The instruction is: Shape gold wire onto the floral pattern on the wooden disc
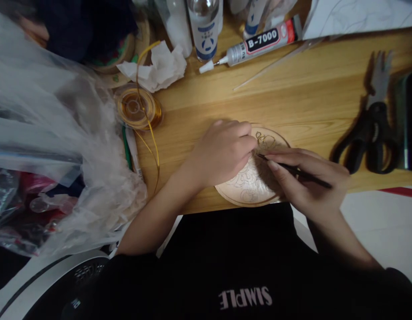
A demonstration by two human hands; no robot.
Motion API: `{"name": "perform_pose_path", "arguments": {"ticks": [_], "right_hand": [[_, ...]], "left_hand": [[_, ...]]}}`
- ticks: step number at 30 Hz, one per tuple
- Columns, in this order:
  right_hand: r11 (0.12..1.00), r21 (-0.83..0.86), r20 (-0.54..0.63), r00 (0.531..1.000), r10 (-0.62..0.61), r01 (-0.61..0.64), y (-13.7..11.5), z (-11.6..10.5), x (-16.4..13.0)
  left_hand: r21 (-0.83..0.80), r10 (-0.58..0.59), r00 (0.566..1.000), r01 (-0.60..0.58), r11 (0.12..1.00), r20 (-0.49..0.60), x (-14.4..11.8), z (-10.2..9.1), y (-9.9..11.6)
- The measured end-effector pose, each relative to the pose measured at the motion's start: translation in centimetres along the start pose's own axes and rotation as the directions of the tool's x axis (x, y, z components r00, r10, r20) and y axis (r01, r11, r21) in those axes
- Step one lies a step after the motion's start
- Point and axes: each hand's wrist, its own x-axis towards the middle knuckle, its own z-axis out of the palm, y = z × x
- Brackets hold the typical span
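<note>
Black fabric of the person's top [226, 266], printed with pale lettering, fills the bottom of the view, and just beyond it the near edge of the wooden table [309, 102] carries a round wooden disc [249, 186] marked with a looping line pattern. Both hands meet over this disc. On its left part rests the left hand [222, 153], knuckles up and fingers curled down, pressing on or pinching something at the upper part of the pattern; whether it grips anything cannot be told, since the fingertips are hidden. From the right comes the right hand [306, 182], pinching a thin dark tool [292, 170] between thumb and forefinger. The tool's long axis runs from lower right to upper left, its tip sitting just beside the left fingertips, near a small loop of gold wire on the disc's upper part. So the worked spot lies between the two hands, up and left of the right hand's grip. Well to the left, a spool of gold wire [137, 106] lies flat with a strand trailing toward the table edge, next to a crumpled tissue [157, 66]. Farther back lies a B-7000 glue tube [256, 42], nozzle pointing left. Black scissors [369, 129] lie well apart at the right. A clear plastic bag [59, 155] heaped at the left holds blurred red and dark items.
</note>
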Motion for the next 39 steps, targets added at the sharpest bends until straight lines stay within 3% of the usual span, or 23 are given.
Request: {"name": "perform_pose_path", "arguments": {"ticks": [9, 15, 23, 39], "right_hand": [[0.989, -0.041, -0.013, 0.99, -0.14, 0.14, -0.5, -0.7, 0.1], [0.977, -0.063, -0.015, 0.978, -0.206, 0.205, -0.9, -1.1, 0.2], [0.973, -0.066, 0.011, 0.975, -0.221, 0.222, -1.0, -1.2, 0.3], [0.967, -0.041, 0.046, 0.967, -0.251, 0.253, -0.7, -1.2, 0.4]], "left_hand": [[-0.223, -0.089, 0.996, 0.084, 0.971, -0.011, 0.1, -0.6, 0.2], [-0.335, -0.126, 0.99, 0.139, 0.932, 0.059, 0.2, -1.3, 0.5], [-0.507, -0.178, 0.984, 0.154, 0.848, 0.001, 0.1, -1.2, 0.5], [-0.516, -0.154, 0.988, 0.129, 0.847, -0.005, -0.1, -1.2, 0.4]]}}
